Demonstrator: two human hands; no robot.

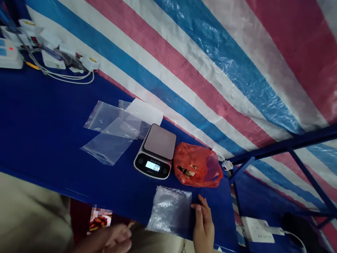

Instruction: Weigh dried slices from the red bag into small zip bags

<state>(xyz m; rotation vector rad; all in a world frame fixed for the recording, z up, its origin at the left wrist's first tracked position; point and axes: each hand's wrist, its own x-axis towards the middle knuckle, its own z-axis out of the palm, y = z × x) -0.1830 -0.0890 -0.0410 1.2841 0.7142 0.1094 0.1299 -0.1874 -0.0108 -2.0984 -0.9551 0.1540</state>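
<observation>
My right hand (204, 227) lies on the blue table (42, 141) near its front edge, fingers stretched out, fingertips touching the right side of a clear plastic bag (170, 211). My left hand (106, 246) hovers below the table edge, fingers loosely curled and blurred, with nothing visible in it. Beyond the bag stands a small digital scale (156, 151) with a lit display. An orange plastic bag (196, 165) with something brownish inside lies right of the scale.
Several empty clear zip bags (112, 131) and a white sheet (145, 110) lie left of the scale. Power strips, chargers and white cables (52, 56) sit at the far left. A striped tarp (214, 53) hangs behind. Another power strip (257, 230) is at the right.
</observation>
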